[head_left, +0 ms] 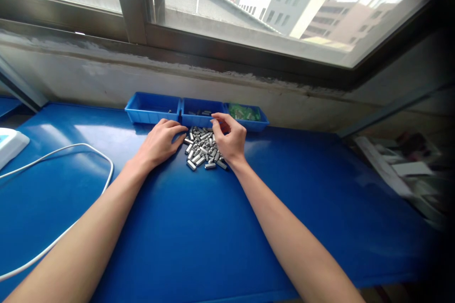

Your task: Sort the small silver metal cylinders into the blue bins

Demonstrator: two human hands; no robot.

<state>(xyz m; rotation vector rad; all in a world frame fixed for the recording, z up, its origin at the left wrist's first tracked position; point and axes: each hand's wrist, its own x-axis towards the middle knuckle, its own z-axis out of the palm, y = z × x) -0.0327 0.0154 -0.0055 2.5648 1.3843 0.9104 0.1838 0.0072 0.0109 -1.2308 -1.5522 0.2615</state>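
A heap of small silvery metal pieces (pixel 202 147) lies on the blue table (pixel 199 227) in front of three blue trays. My left hand (pixel 161 142) rests palm down at the heap's left edge, fingers stretched toward the pieces and touching the nearest ones. My right hand (pixel 229 137) hovers over the heap's right side, thumb and forefinger pinched together near one piece; what sits in the pinch is too small to make out.
Three blue trays stand side by side against the wall: a left tray (pixel 151 109), a middle tray (pixel 201 112) with a few metal pieces, a right tray (pixel 249 116) with green parts. A white cable (pixel 71 151) loops at the left beside a white device (pixel 10 144). Clutter lies at the right (pixel 401 161).
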